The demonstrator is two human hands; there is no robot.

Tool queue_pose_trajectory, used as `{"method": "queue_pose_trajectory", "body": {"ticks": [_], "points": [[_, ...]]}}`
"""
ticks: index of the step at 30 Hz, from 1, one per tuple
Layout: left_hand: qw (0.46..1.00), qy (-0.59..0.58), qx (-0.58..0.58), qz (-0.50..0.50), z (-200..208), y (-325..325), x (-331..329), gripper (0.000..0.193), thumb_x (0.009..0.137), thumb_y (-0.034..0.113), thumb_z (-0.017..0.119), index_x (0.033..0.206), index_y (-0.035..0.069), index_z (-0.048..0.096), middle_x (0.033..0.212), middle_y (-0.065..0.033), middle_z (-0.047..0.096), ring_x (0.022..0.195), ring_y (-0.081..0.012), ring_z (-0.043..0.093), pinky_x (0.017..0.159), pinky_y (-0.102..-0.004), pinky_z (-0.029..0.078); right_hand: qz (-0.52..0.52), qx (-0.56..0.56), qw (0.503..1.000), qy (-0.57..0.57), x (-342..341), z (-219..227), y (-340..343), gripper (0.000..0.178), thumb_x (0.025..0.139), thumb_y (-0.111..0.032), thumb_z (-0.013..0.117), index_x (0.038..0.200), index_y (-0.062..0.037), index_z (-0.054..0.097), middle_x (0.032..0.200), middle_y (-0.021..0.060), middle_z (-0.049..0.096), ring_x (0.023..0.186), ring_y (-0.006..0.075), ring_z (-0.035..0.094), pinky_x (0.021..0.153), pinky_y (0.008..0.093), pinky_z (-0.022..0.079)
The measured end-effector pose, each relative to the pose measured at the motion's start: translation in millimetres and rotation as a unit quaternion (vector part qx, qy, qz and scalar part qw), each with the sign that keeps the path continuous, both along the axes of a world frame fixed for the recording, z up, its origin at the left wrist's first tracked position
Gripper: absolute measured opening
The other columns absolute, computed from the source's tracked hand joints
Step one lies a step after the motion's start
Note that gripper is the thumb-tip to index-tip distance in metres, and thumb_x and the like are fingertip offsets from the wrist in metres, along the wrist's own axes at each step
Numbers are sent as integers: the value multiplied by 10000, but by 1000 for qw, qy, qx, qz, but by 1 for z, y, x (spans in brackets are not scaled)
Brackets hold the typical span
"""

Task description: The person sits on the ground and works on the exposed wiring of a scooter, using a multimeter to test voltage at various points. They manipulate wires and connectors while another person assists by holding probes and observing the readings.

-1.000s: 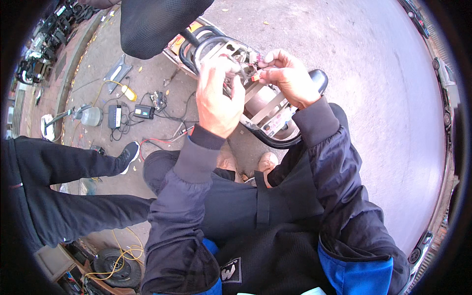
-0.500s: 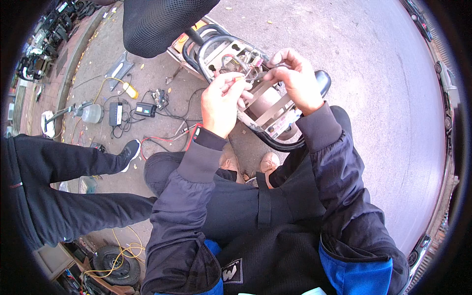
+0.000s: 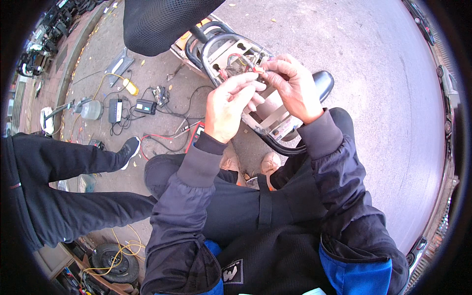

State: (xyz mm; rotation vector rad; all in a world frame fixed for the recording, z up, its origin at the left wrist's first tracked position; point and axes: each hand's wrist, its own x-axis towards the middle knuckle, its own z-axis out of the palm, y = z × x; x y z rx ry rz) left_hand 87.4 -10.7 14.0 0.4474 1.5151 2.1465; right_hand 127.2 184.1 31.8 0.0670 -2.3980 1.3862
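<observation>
Both hands are raised over the stripped rear frame [image 3: 275, 125] of a small two-wheeler, where thin wires [image 3: 237, 58] come out. My right hand [image 3: 299, 89] pinches a small orange-red wire connector [image 3: 258, 70] between thumb and fingertips. My left hand [image 3: 228, 109] is beside it, its fingers curled together with their tips close to the connector. What those fingers hold, if anything, is too small to make out. Above the frame, at the top, sits a black mesh-covered saddle [image 3: 164, 24].
At left on the ground lie black power adapters [image 3: 146, 107], tangled cables, a yellow cylindrical thing [image 3: 130, 87] and a red-edged device [image 3: 195, 136]. Another person's legs [image 3: 73, 162] stretch in at left. A wheel [image 3: 115, 264] lies at lower left; parked cars line the right edge.
My hands have shifted slightly; the right one has moved closer to the left. The orange-red connector now shows plainly at my right fingertips.
</observation>
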Motion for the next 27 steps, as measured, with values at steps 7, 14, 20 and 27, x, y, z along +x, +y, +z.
{"method": "queue_pose_trajectory", "body": {"ticks": [7, 14, 20, 27], "points": [[999, 2, 12, 36, -1, -3, -3, 293, 1065, 104, 609, 1319, -26, 673, 1092, -125, 764, 824, -136, 722, 685, -251, 553, -46, -153, 984, -84, 0, -7, 3, 174, 989, -92, 708, 1119, 22, 728, 934, 75, 709, 864, 154, 660, 812, 316, 538], [971, 7, -72, 229, 3, -23, -22, 225, 985, 189, 760, 1100, 28, 654, 850, -26, 681, 659, -67, 597, 536, -202, 447, -54, -165, 980, -94, -1, -7, 4, 163, 988, -80, 704, 1117, 18, 728, 930, 53, 706, 856, 131, 643, 805, 304, 533], [985, 9, -132, 112, -20, -11, -22, 200, 966, 91, 731, 1136, -11, 703, 854, -22, 709, 672, -63, 630, 519, -204, 388, -39, -130, 988, -75, 0, -8, 3, 165, 984, -84, 704, 1120, 4, 730, 920, 47, 684, 853, 127, 620, 805, 302, 528], [990, 23, -71, 117, -23, -21, -22, 212, 975, -22, 589, 1112, -33, 751, 933, -47, 758, 741, -72, 614, 661, -235, 504, -58, -128, 987, -82, -2, -11, 7, 164, 987, -107, 699, 1107, 2, 724, 904, 40, 663, 828, 126, 602, 790, 304, 523]]}}
